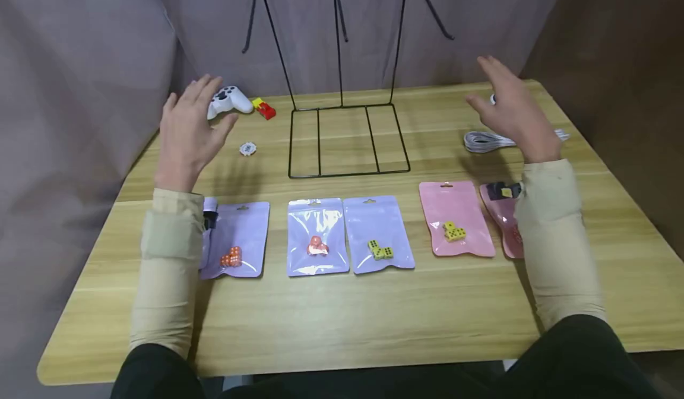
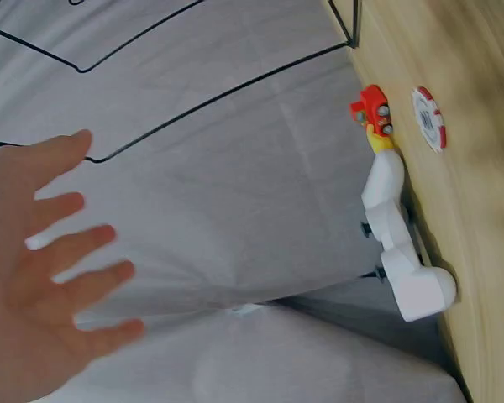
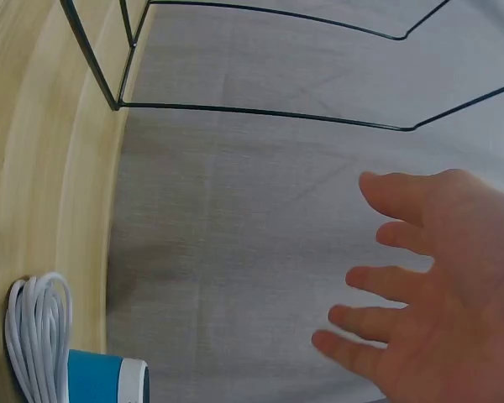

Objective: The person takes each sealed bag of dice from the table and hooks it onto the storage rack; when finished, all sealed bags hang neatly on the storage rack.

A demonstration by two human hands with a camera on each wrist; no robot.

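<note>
Hands raised above the light wooden surface (image 1: 342,316), both empty. Left hand (image 1: 188,130) hovers with fingers spread and straight, grip fully loose, holding nothing; nearest to it lie a white game controller (image 1: 228,101), a small red and yellow toy car (image 1: 263,108) and a white round poker chip (image 1: 248,148). Right hand (image 1: 512,109) also hovers with fingers extended, grip slack and empty, above a coiled white cable (image 1: 483,141). The right wrist view shows a blue and white object (image 3: 105,378) just beside that cable; what it is cannot be told.

Black wire rack (image 1: 347,141) stands at mid-back of the surface, its flat base divided into three sections, nothing in them.

Front row of flat zip pouches, left to right:
- lilac plastic pouch (image 1: 238,238), partly under the left sleeve: orange dice (image 1: 232,259).
- second lilac pouch (image 1: 316,236): orange-red dice (image 1: 317,246).
- third lilac pouch (image 1: 377,233), touching the second: yellow dice (image 1: 380,249).
- pink plastic pouch (image 1: 455,218): yellow dice (image 1: 453,231).
- second pink pouch (image 1: 501,218), mostly hidden by the right sleeve; contents cannot be told.

All pouches lie flat, well apart from both hands.
</note>
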